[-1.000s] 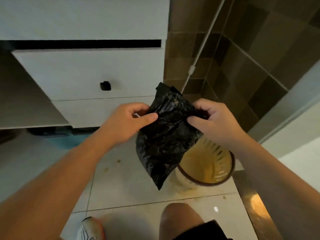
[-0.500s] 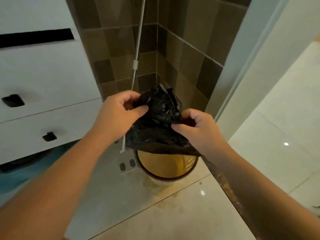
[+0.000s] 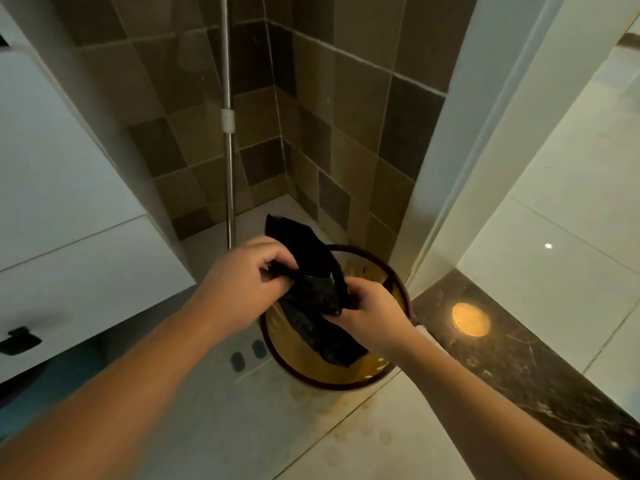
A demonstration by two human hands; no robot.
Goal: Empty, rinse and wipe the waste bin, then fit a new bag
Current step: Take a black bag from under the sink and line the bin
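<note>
**Fitting the new bag**

While the cabinet (image 3: 69,237) stands at left and a pole (image 3: 228,168) leans in the tiled corner, the left hand (image 3: 249,282) and right hand (image 3: 367,310) each pinch the black bag (image 3: 311,299), close together, directly over the bin (image 3: 277,362). Thin, crumpled and glossy, the bag should handle light, limp and slippery; grip at its mouth edges. Amber, dark-rimmed, the bin sits on the floor.

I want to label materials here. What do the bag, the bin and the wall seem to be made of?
Bag: thin black plastic film, likely; it crumples and creases.
Bin: probably yellowish plastic with a dark rim; slots pierce its wall.
Wall: glazed-looking brown tiles with pale grout lines.
</note>
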